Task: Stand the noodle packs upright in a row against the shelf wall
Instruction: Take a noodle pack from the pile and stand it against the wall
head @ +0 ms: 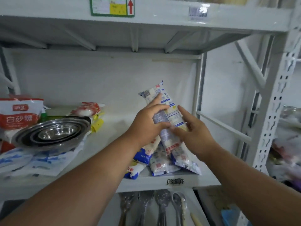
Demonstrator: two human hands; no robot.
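Noodle pack (169,121) tilted, clasped between left hand (146,126) and right hand (195,137), above loose packs (159,162) at shelf (114,132) front edge. Risk: slick wrapper slips, nudged pile slides off.

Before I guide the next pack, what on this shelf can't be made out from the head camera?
- Long clear noodle pack, head view: midsection covered by the left hand and right hand; its print is blurred.
- Blue-and-white packs lying flat: partly under the forearms, so no sure count.
- Red-and-white sugar bag: cut by the left edge.
- Nested steel bowls hide what is beneath.
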